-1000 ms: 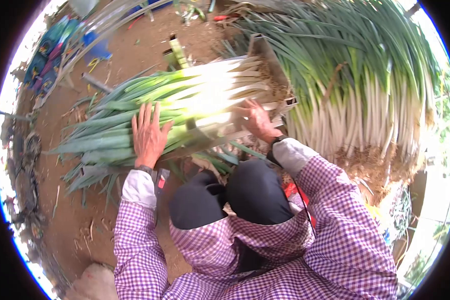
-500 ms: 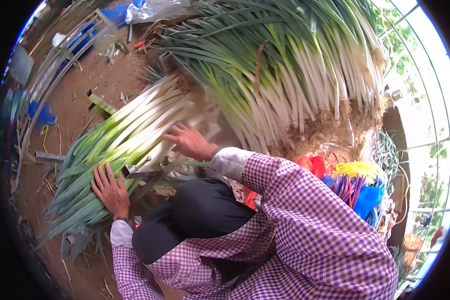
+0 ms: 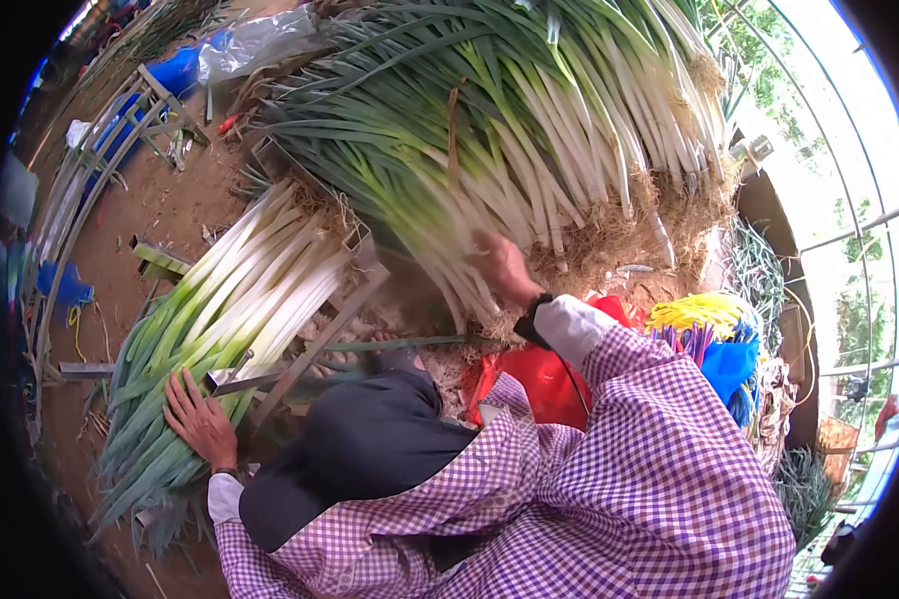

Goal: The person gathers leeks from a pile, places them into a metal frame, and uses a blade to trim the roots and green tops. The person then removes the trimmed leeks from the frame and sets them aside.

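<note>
My left hand (image 3: 202,421) lies with fingers stretched over the green leaves of a bundle of long green onions (image 3: 260,270). That bundle rests across a metal frame (image 3: 315,344), its white root ends pointing up and right. My right hand (image 3: 504,268) is at the lower edge of a big heap of green onions (image 3: 529,130), beside the white stems. Motion blurs its fingers, and whether they touch or grip a stem cannot be made out. The heap's roots are brown and stringy.
Yellow ties (image 3: 704,311) and a blue bag (image 3: 729,369) lie to the right, near a red bag (image 3: 544,384). A bent metal rail frame (image 3: 75,250) stands at the left on bare soil (image 3: 170,200). Clear plastic sheeting (image 3: 255,45) lies at the back.
My right hand has moved right, from the white stems of the bundle to the large heap. My left hand stays on the bundle's leaves. The view has shifted slightly.
</note>
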Tool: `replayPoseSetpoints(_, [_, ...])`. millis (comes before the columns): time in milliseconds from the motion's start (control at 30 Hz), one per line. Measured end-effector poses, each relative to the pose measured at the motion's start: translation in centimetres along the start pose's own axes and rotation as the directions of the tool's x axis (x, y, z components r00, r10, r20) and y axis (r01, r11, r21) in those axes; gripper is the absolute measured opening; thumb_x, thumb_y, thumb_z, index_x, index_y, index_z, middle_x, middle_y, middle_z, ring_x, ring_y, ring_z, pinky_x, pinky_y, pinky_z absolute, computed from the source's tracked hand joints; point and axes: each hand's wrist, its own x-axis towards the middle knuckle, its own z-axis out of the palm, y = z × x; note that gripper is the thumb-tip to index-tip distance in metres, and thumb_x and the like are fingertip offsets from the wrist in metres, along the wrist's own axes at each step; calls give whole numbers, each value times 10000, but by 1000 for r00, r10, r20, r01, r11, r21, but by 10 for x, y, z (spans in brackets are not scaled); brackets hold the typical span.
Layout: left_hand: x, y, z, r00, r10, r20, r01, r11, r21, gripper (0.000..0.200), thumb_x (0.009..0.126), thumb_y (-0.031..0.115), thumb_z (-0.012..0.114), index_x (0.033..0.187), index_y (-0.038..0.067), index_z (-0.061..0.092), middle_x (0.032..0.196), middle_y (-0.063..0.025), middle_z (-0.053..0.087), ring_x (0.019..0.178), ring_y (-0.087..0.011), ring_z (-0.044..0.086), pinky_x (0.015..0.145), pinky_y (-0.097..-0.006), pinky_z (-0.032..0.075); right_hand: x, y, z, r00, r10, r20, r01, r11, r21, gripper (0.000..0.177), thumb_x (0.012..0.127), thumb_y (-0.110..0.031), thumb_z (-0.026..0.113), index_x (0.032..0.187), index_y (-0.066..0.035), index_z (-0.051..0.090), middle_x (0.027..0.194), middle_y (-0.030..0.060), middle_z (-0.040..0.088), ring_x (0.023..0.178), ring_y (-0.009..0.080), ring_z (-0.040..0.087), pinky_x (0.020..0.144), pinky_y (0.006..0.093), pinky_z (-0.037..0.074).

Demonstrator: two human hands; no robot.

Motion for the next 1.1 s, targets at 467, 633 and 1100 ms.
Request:
replayPoseSetpoints(467, [0,-1,-2,1000,10,27,-11,998,54,645,1010,256,447,1628,139,305,1677,-60,321,1559,-250,269,1240,-477,184,25,35,-17,960,102,-261,-168,954,-247,793,819,-188,786,1487,11,408,1522,262,449,1366,449,476,1113,480,425])
replayPoseSetpoints(633, [0,1,-7,1000,-4,21,4,1000,21,711,948,202,490,1630,144,297,1685,-57,300,1560,-252,263,1252,-479,179,31,50,-2,972,-136,-191,18,856,-517,892,799,-152,796,1547,-2,335,1621,260,296,1461,447,339,1187,506,329])
replayPoseSetpoints(1100, [3,5,-8,1000,-10,5,10,1000,-14,746,906,130,514,1622,125,304,1677,-79,308,1559,-271,266,1255,-491,184,82,56,10,934,-43,-355,-196,768,-610,696,874,-26,588,1529,-59,357,1474,233,428,1355,389,453,1118,467,404])
